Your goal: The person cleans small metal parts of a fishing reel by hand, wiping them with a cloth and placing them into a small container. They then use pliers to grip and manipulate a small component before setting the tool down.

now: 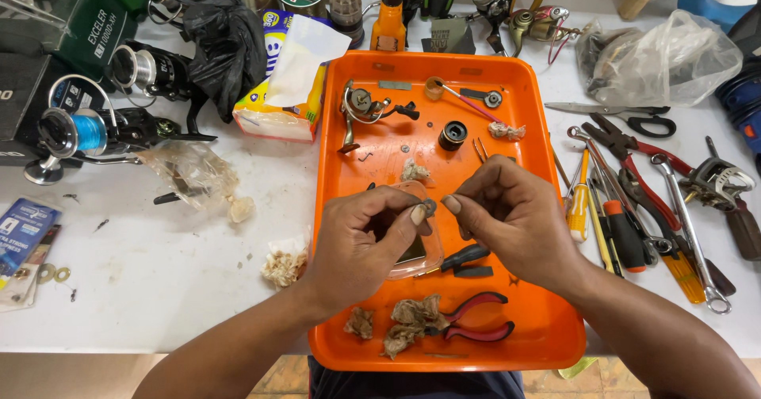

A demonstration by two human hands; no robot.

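Both hands, left hand (365, 236) and right hand (507, 213), pinch a small metal ring (429, 206).

Bright, even light falls from above onto the white counter (158, 240); shadows under the hands are short and soft; the glossy orange plastic tray (529, 320) shows only a faint sheen, no hard glare; the crumpled clear plastic bag (662, 58) catches pale highlights (top right); focus is sharp at the centre; the wide lens bends things at the edges, where detail softens slightly.
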